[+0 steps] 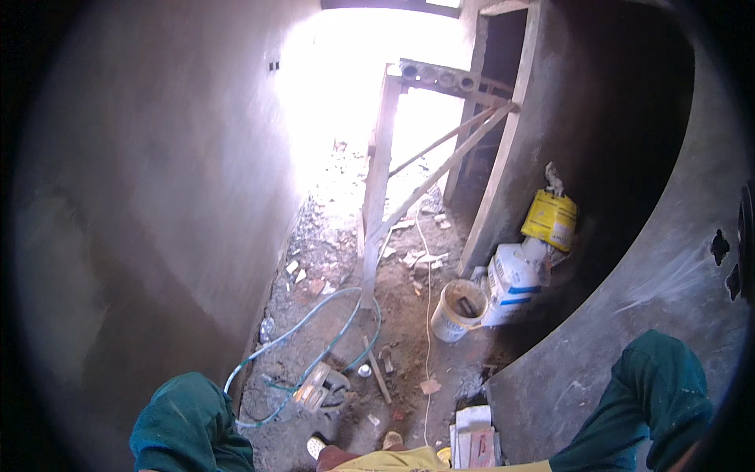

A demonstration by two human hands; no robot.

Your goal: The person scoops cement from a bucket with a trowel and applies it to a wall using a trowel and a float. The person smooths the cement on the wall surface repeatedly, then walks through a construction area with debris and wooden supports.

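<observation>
Both my arms show only as bent green sleeves: the left sleeve (pixel 185 421) at the lower left, the right sleeve (pixel 661 393) at the lower right. Neither of my hands can be seen. Below me, my feet in pale shoes (pixel 315 446) stand on the dirty floor. Just ahead of them lies a boxy pale object with grey and orange parts (pixel 318 387), its kind unclear. Beside it are a wooden stick (pixel 377 370) and a small white round item (pixel 364 370). A greenish hose (pixel 314 315) loops across the floor.
A wooden trestle (pixel 379 189) stands ahead, near a doorway frame (pixel 487 181). To its right are a used bucket (pixel 452 311), white sacks (pixel 511 279) and a yellow bag (pixel 550 219). A thin cable (pixel 429 330) crosses the rubble-strewn floor. Stacked tiles or boards (pixel 475 440) lean near my feet.
</observation>
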